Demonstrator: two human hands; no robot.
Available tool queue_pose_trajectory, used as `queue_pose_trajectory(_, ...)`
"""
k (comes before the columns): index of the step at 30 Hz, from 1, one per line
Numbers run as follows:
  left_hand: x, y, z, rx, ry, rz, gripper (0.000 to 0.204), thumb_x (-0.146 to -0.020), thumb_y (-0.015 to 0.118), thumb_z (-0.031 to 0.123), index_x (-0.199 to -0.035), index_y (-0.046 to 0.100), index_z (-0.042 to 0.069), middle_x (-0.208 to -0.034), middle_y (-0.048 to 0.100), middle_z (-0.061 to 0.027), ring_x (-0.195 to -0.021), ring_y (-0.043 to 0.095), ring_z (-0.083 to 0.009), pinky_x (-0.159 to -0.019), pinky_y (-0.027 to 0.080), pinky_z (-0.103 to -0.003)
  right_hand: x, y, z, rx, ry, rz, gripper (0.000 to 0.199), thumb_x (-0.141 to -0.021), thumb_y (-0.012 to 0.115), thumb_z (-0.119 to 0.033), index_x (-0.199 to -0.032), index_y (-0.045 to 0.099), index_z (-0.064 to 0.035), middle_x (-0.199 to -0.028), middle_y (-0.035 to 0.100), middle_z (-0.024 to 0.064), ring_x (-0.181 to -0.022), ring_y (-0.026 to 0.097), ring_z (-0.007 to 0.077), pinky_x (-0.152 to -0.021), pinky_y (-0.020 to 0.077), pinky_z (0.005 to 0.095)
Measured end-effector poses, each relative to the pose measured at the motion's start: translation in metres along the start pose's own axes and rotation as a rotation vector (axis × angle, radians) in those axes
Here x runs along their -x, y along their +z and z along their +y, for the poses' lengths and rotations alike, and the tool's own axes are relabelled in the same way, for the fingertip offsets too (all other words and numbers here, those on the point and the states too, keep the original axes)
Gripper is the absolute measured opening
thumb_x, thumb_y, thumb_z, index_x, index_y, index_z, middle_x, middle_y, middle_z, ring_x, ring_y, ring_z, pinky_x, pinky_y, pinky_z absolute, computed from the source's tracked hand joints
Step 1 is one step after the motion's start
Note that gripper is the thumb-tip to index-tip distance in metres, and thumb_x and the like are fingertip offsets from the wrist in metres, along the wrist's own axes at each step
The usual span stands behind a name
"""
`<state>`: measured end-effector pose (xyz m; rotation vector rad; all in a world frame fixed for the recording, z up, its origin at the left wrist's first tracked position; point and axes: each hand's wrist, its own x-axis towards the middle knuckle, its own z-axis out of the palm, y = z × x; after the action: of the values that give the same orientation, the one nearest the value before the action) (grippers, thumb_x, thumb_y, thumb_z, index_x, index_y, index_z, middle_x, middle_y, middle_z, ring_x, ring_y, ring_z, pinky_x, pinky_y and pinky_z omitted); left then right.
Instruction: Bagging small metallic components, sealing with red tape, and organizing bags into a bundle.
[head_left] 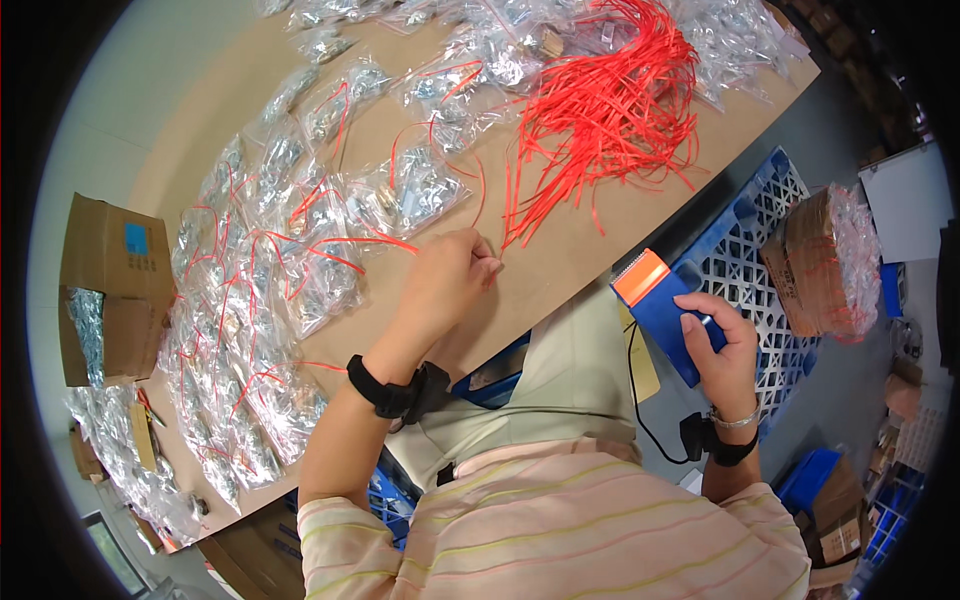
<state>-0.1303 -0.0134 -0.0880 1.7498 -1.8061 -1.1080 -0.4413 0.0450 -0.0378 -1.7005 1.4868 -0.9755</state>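
The left hand (448,280) rested on the brown table (600,240) with its fingertips (490,265) pinched together at the near end of a red strip (515,215); whether the strip actually sat between the fingers could not be told, but its lower tip lay right at them. From that pinch the strip ran up and away into the big loose bundle of red strips (605,105), which lay above and to the right of the fingers, well within the table's far half. To the left of the pinch and fanning away along the table's edge lay many clear plastic bags of metal parts (290,260), several with red strips threaded across them; the nearest bag sat just beside the knuckles. A black wristband (385,388) circled the left wrist.

The right hand (725,355) was closed around a blue tool with an orange end (660,300), thumb on top, fingers wrapped beneath. The tool stuck out up and to the left of the grasp, its orange end farthest from the palm, held off the table over a blue plastic pallet (760,250). A wrapped cardboard box (825,260) sat to the right of this hand, apart from it. An open cardboard box (105,290) stood far left of both hands.
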Motion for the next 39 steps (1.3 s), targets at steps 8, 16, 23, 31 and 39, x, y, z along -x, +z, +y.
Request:
queue_pose_trajectory(8, 0.014, -0.046, 0.037, 0.038, 0.072, 0.024, 0.016, -0.09, 0.063, 0.018, -0.086, 0.063, 0.003, -0.075, 0.062, -0.0006, -0.068, 0.053, -0.0086, -0.066, 0.045, -0.027, -0.004, -0.011, -0.005, 0.023, 0.043, 0.033, 0.016, -0.082, 0.064, -0.005, -0.097, 0.068, -0.0027, -0.078, 0.066, 0.0044, -0.062, 0.056, 0.0068, -0.06, 0.0431, 0.0203)
queue_pose_trajectory(16, -0.087, -0.211, -0.042, 0.111, -0.009, 0.297, 0.029, -0.097, 0.054, 0.03, -0.091, 0.062, 0.003, -0.081, 0.056, 0.0023, -0.08, 0.049, -0.0078, -0.075, 0.041, -0.026, -0.015, -0.016, -0.006, 0.09, 0.044, 0.088, 0.017, -0.084, 0.06, -0.007, -0.097, 0.065, 0.0012, -0.091, 0.065, 0.0092, -0.082, 0.058, 0.0158, -0.077, 0.0445, 0.0283)
queue_pose_trajectory(23, -0.215, -0.353, -0.194, -0.221, -0.128, 0.696, 0.036, -0.093, 0.052, 0.031, -0.099, 0.063, -0.003, -0.094, 0.066, -0.0202, -0.086, 0.063, -0.0313, -0.079, 0.047, -0.041, -0.019, -0.008, -0.011, 0.124, 0.127, 0.154, 0.015, -0.087, 0.057, -0.009, -0.097, 0.063, 0.0004, -0.092, 0.062, 0.0081, -0.087, 0.056, 0.0165, -0.083, 0.0425, 0.0294)
queue_pose_trajectory(31, -0.237, -0.306, -0.256, -0.843, -0.416, 0.683, 0.052, -0.092, 0.044, 0.043, -0.126, 0.054, 0.004, -0.13, 0.052, -0.0237, -0.12, 0.05, -0.0406, -0.1, 0.039, -0.051, -0.025, 0.007, -0.033, 0.254, 0.285, 0.211, 0.015, -0.086, 0.058, -0.012, -0.093, 0.064, 0.0006, -0.091, 0.063, 0.0085, -0.088, 0.057, 0.0175, -0.083, 0.0426, 0.0298)
queue_pose_trajectory(39, -0.239, -0.356, -0.302, -0.827, -0.614, 0.262, 0.077, -0.093, 0.033, 0.061, -0.15, 0.021, 0.011, -0.155, 0.017, -0.0229, -0.142, 0.015, -0.0441, -0.114, 0.014, -0.055, -0.041, 0.011, -0.046, 0.146, 0.217, 0.122, 0.017, -0.085, 0.061, -0.01, -0.097, 0.067, 0.0, -0.091, 0.067, 0.0099, -0.082, 0.061, 0.014, -0.075, 0.0452, 0.0256)
